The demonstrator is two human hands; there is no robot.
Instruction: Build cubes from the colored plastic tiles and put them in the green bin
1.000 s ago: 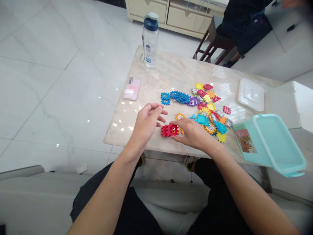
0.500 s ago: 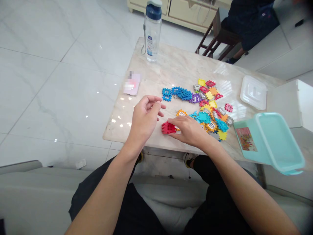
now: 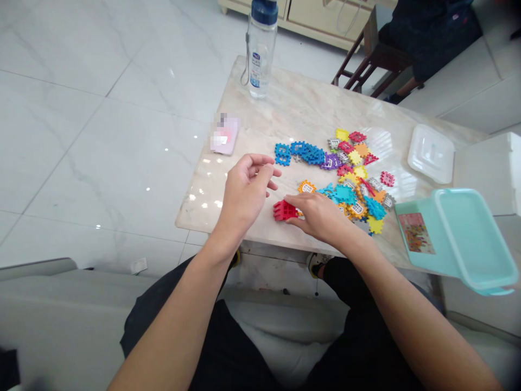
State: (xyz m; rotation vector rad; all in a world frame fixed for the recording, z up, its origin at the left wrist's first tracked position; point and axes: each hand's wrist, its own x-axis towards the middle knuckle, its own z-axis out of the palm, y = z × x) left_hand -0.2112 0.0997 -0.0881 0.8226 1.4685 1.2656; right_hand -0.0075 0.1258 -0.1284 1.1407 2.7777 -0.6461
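My right hand (image 3: 321, 216) grips a small stack of red interlocking toy tiles (image 3: 284, 210), thumb on the near side and fingers on the far side, at the table's near edge. To its left, my left hand (image 3: 250, 184) hovers over the table with fingers loosely bent and apart, and I see nothing in it. Several blue tiles (image 3: 311, 153) lie in a row beyond the hands, with purple tiles (image 3: 330, 161) at the row's right end. An orange tile (image 3: 306, 187) rests just past my right fingers, and turquoise tiles (image 3: 344, 193) lie beyond that hand.
A mixed pile of tiles (image 3: 355, 157) spreads over the right of the marble table (image 3: 220, 184). Farther right stand a mint-green bin (image 3: 443, 233) and a translucent lid (image 3: 431, 153). A water bottle (image 3: 260, 60) and a pink card-like item (image 3: 226, 136) are at the left. A person (image 3: 435, 38) is behind a stool (image 3: 372, 51).
The camera view has shifted slightly, so the table and its contents appear a little farther right. Both hands keep nearly the same pose, the right one still on the red tiles.
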